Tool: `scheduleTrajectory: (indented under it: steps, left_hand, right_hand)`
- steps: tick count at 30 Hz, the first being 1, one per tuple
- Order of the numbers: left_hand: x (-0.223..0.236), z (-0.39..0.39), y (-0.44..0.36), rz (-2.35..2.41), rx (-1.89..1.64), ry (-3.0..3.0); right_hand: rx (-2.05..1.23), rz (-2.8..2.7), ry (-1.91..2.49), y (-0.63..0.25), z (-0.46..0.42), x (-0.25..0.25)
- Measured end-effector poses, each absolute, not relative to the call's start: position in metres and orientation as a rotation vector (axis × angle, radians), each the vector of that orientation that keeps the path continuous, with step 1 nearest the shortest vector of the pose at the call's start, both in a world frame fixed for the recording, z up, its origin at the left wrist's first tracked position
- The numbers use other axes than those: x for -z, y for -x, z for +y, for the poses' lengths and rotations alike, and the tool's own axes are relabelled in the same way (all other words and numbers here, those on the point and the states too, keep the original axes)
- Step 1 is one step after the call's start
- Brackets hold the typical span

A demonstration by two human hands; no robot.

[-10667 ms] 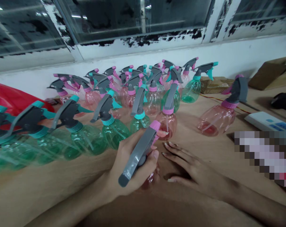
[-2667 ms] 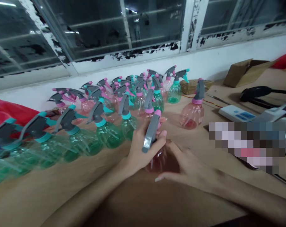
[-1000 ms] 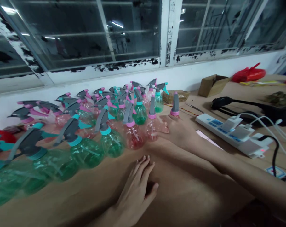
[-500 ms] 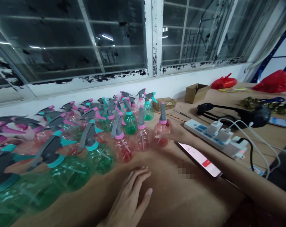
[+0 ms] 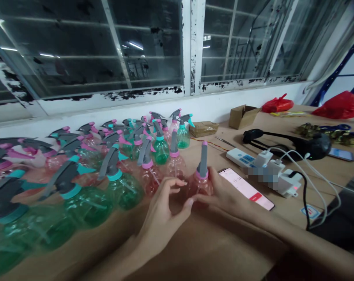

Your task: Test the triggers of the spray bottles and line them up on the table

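Right hand (image 5: 227, 195) grasps the upright pink-collared bottle (image 5: 199, 186) just left of the phone (image 5: 247, 189); the left hand (image 5: 162, 212), open and empty, is farther from that phone.

Left hand (image 5: 161, 214), right hand (image 5: 226, 193), forearms (image 5: 294, 232) bare; fingers (image 5: 170, 182) slim.

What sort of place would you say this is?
Probably a workshop or small packing area: rows of matching spray bottles crowd a long worktable, with an open cardboard box and a loaded power strip alongside.
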State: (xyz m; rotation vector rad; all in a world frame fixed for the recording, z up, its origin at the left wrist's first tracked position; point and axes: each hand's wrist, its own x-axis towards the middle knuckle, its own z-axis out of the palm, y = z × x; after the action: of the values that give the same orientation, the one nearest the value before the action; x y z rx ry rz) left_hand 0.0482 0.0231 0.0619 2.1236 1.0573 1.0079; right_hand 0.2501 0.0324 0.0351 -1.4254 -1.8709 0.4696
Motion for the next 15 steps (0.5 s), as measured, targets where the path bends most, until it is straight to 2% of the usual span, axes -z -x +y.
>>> scheduleTrajectory:
  steps: [7, 11, 15]
  left_hand:
    - [-0.075, 0.024, -0.038, 1.052, -0.986, -2.083]
    - [-0.078, 0.016, -0.019, 0.948, -1.057, -1.936]
    - [-0.082, 0.01, 0.007, 1.06, -1.068, -1.86]
  right_hand:
    - [-0.775, -1.879, 1.178, -0.198, 0.001, -0.025]
    - [-0.729, -1.987, 1.061, -0.164, -0.004, -0.031]
    - [-0.645, -2.055, 0.985, -0.132, -0.007, -0.035]
